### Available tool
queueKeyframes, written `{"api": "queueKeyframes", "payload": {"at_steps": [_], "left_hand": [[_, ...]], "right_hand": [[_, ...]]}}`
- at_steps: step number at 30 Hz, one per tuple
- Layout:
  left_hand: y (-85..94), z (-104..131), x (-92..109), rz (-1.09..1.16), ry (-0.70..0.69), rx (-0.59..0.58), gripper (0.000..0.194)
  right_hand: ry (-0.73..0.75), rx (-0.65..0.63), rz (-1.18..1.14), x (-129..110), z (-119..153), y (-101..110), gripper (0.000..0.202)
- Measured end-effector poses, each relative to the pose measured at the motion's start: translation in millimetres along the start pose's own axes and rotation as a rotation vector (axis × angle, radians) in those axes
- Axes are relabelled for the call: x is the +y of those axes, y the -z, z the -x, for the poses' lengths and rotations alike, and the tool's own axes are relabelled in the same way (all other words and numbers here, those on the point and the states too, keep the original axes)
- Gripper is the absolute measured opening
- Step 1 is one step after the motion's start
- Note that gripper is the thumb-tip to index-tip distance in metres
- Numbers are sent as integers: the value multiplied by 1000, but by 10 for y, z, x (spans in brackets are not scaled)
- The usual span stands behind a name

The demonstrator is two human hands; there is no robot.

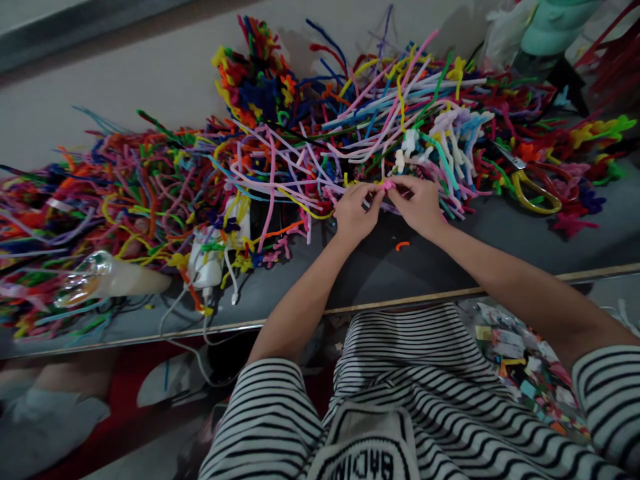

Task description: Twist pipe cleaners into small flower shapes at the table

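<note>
Both hands meet over the front of the table, with a small bright pink pipe cleaner piece (389, 185) pinched between their fingertips. My left hand (356, 208) grips it from the left, thumb and forefinger closed. From the right, my right hand (417, 205) pinches the same piece. Its exact shape is partly covered by the fingers. Just behind the hands lies a heap of long pipe cleaners (350, 153) in pink, lilac, white and yellow. A short orange pipe cleaner bit (403, 245) rests on the dark tabletop (365, 273) below the right hand.
Yellow-handled scissors (535, 193) lie to the right among finished-looking fuzzy shapes. A white charger (205, 263) with cables and a bottle-like container (135, 278) are at left. A mint-green object (557, 27) stands back right. Below the table edge is a bin of scraps (530, 367).
</note>
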State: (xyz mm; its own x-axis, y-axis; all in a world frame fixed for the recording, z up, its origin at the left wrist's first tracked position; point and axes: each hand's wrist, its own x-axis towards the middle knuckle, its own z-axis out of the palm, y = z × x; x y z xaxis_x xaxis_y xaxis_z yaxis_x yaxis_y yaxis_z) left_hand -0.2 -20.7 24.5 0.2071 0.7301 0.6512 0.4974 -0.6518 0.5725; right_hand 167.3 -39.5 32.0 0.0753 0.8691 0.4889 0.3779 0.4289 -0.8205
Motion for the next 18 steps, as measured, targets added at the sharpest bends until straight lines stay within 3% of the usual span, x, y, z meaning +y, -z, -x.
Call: {"api": "queueKeyframes", "payload": {"at_steps": [6,10,14,18], "left_hand": [[-51,-25,-167,353,175,-128,47],[-105,-5,-226,521,296,-216,45],[-156,12,-219,515,293,-184,42],[-170,0,-212,477,323,-117,43]], "right_hand": [[-8,-12,-59,36,-8,-6,22],[-106,-68,-203,85,-21,-14,31],[-218,-83,-348,149,-39,-52,47],[-213,-51,-343,222,-54,-78,52]]}}
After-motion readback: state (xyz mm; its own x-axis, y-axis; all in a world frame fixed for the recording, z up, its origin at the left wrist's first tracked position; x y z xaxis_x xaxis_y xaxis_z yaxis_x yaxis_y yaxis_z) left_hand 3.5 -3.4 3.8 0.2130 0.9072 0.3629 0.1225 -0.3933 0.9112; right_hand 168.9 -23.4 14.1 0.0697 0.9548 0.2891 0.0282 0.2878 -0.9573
